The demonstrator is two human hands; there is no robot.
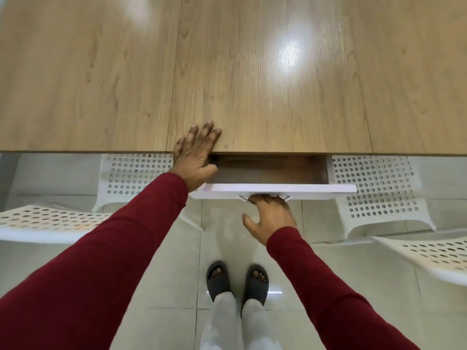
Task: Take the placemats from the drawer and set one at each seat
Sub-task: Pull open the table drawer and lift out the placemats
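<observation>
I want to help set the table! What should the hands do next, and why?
Probably pull the drawer out further with the right hand, whose fingers hook its handle. It is only partly open, no placemats show yet, and the left hand rests flat on the table.

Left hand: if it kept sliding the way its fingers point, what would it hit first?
Nothing, seemingly: the left hand lies flat on the table, fingers aimed across bare wood as far as the view reaches.

Bright, even indoor light. Two soft white glare patches shine on the wooden table (252,72); a smaller reflection glints on the glossy floor tiles (274,292). The open drawer (267,170) is shadowed inside. Wide-angle distortion bends the edges. Focus is slightly soft.
</observation>
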